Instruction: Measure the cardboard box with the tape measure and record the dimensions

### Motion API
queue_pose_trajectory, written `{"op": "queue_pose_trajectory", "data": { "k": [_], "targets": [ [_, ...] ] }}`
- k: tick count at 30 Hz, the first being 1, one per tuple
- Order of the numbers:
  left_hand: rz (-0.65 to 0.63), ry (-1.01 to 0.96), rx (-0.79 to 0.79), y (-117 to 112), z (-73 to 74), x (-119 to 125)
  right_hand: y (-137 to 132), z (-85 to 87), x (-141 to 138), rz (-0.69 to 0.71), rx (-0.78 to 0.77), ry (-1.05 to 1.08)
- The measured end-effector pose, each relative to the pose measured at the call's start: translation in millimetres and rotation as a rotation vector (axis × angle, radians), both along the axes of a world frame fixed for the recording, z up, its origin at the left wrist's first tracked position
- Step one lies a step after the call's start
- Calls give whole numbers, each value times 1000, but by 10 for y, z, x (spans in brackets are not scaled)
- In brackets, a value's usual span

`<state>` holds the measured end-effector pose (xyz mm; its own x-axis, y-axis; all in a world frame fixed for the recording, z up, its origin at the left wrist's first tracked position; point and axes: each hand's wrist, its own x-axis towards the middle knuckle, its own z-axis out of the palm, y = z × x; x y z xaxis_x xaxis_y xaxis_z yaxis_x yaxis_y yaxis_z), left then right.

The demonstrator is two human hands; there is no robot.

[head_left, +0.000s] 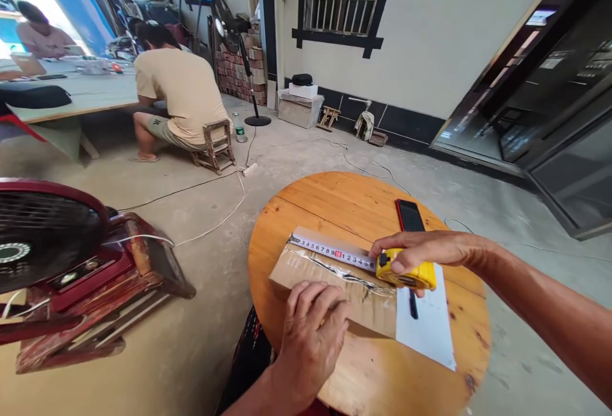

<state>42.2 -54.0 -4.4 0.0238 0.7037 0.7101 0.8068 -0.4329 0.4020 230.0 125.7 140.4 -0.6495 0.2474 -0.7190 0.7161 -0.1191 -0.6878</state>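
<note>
A taped cardboard box (351, 322) lies on a round wooden table (306, 196). My right hand (421, 251) is closed around a yellow tape measure (423, 276) at the box's right end. Its white blade (315, 248) is drawn out along the top of the box, with the tip at the left end. Loosely bent and slightly apart, the fingers of my left hand (313, 333) rest on the near side of the box. Beside the box, a sheet of paper (430, 333) and a black pen (414, 304) lie under and below my right hand.
Behind my right hand sits a red-edged phone (410, 215). A dark red fan (62, 257) on a wooden stand is at left. Cables (239, 202) cross the floor. Farther off, a seated person (179, 88), a standing fan (246, 59) and a work table (100, 88) are visible.
</note>
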Motion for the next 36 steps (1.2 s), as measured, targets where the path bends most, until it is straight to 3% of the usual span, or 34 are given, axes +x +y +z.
{"op": "queue_pose_trajectory", "data": {
  "k": [6, 12, 21, 27, 31, 36],
  "targets": [
    [-8, 0, -8, 4, -14, -1, -39, 66, 386, 28, 101, -23],
    [-11, 32, 18, -3, -42, -17, -60, -27, 656, 14, 5, -19],
    [-7, 52, 28, -5, -64, -17, -31, -148, 698, -12, -15, -39],
    [0, 50, 32, -10, -54, -16, -95, -178, 753, -133, -58, 34],
    [13, 48, 46, 4, -30, 0, -405, -274, 892, -311, -64, 204],
    [74, 5, 13, 102, 17, 94, -1269, -581, 855, -677, -148, 330]
  ]
}}
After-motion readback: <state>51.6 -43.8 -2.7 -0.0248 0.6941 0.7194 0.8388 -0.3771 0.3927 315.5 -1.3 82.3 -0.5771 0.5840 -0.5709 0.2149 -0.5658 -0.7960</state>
